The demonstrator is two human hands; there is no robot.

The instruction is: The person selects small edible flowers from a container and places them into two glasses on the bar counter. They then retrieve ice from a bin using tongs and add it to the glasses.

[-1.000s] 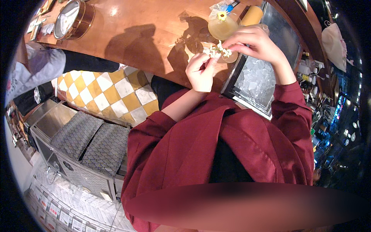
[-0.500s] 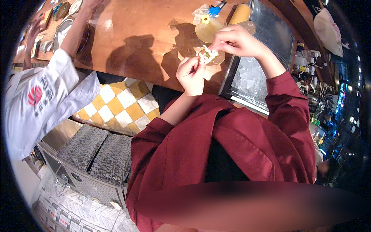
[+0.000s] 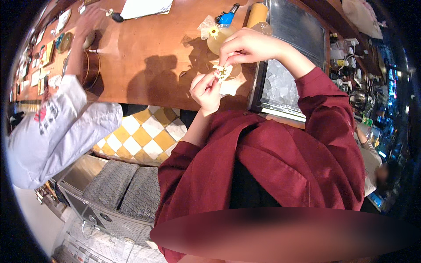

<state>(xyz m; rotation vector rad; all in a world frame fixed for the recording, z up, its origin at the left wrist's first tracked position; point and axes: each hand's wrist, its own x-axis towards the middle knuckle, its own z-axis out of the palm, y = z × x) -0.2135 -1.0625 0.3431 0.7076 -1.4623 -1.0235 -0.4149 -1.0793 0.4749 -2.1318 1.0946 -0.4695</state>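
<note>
My left hand pinches a small sprig of white blossoms between thumb and fingertips, above the wooden counter. From the other side, my right hand has its fingers closed on the top of the same sprig. Partly hidden behind my hands is a round glass, with a pale napkin by it. Just beyond stands a cocktail glass of cloudy pale-yellow drink, topped with a yellow flower and a sheer, whitish garnish. A blue kitchen torch lies past that drink.
Right of my hands sits an ice bin with a metal lid. A yellow cylinder and a small glass stand near it. White paper lies at the far edge. On the left, a co-worker in a white shirt reaches over the counter.
The view has shifted, bringing white paper into sight. My right hand has come lower and closer over the sprig. The co-worker's arm has moved across the counter.
</note>
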